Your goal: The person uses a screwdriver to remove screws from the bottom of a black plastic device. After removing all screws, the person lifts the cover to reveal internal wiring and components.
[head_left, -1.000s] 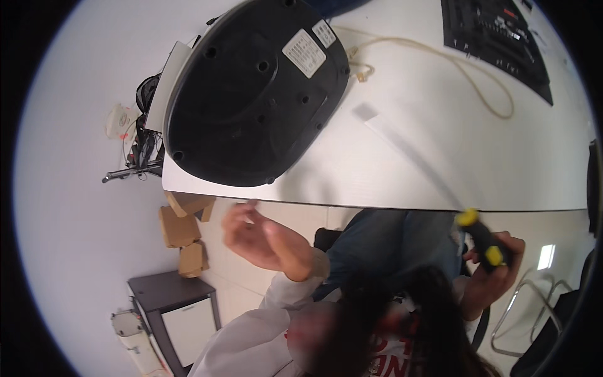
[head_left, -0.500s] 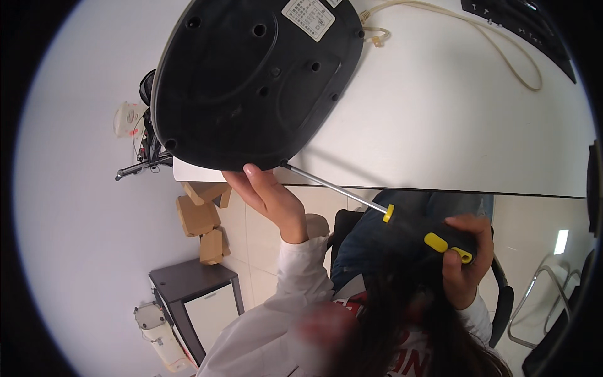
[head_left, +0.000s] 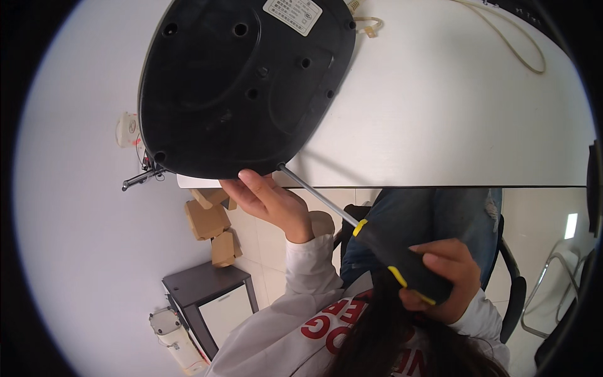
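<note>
A large black oval appliance (head_left: 239,88) lies bottom-up on the white table (head_left: 452,119), hanging over the near edge. My left hand (head_left: 267,200) touches its lower rim with fingers spread underneath. My right hand (head_left: 446,276) grips the black-and-yellow handle of a long screwdriver (head_left: 377,242). The metal shaft runs up and left, and its tip meets the appliance rim close to my left fingers.
A beige cord (head_left: 509,38) loops across the far side of the table. On the floor to the left are brown cardboard boxes (head_left: 210,220), a dark grey cabinet (head_left: 210,301) and a small white device (head_left: 169,330). A chair frame (head_left: 553,295) stands right.
The appliance has come closer and fills more of the view. My left hand rose to its rim. The screwdriver swung up from my lap until its tip reached the rim.
</note>
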{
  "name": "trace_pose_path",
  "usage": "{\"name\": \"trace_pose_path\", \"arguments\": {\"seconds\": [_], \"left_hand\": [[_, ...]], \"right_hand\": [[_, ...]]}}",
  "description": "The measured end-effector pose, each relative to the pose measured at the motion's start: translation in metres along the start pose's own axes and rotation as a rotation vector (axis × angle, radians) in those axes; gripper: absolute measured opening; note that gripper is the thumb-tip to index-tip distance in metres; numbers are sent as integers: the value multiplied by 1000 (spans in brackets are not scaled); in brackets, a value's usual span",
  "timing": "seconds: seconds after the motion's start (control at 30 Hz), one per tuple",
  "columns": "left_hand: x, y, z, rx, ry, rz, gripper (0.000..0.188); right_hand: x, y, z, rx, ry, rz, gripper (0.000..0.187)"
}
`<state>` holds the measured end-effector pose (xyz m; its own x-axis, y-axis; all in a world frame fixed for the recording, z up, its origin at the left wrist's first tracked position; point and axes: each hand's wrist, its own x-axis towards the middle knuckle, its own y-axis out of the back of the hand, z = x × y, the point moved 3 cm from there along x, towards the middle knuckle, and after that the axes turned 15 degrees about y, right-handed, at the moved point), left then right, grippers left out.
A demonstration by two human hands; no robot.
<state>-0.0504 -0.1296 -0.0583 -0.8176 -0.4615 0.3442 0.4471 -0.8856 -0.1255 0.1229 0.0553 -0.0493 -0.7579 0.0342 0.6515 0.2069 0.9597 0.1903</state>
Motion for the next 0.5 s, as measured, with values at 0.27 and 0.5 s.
{"name": "trace_pose_path", "arguments": {"seconds": [0.27, 0.5], "left_hand": [[-1, 4, 2, 69, -4, 1, 36], [1, 2, 2, 53, -11, -34, 49]], "right_hand": [[0, -15, -7, 72, 194, 21, 68], [-1, -7, -10, -219, 192, 20, 72]]}}
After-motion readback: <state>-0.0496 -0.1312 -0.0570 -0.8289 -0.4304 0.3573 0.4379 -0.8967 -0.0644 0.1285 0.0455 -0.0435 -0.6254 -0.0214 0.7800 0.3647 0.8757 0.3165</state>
